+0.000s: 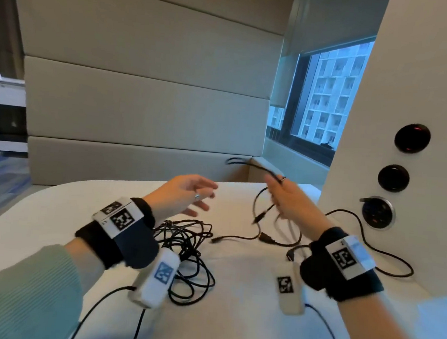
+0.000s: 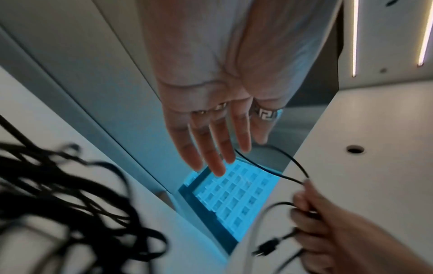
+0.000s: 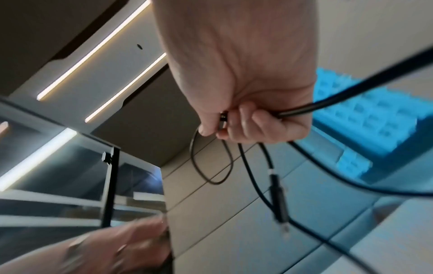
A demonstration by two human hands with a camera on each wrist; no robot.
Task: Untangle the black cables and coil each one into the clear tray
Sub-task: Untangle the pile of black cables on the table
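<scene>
A tangle of black cables point(image 1: 191, 250) lies on the white table point(image 1: 233, 292), under and in front of my left wrist; the left wrist view shows the tangle point(image 2: 70, 213) blurred at lower left. My left hand point(image 1: 187, 196) hovers above it with straight, spread fingers point(image 2: 218, 148) and holds nothing. My right hand point(image 1: 285, 196) is raised to the right and grips a black cable point(image 1: 263, 170); loops and a plug point(image 1: 263, 213) hang below it. In the right wrist view the fingers point(image 3: 246, 122) curl round the cable point(image 3: 328, 100). No clear tray is in view.
A white wall panel point(image 1: 409, 131) with round sockets point(image 1: 376, 212) stands at the right; another black cable point(image 1: 387, 262) runs from there along the table. Padded beige panels point(image 1: 146, 108) close the back. A window point(image 1: 328, 97) lies at the back right.
</scene>
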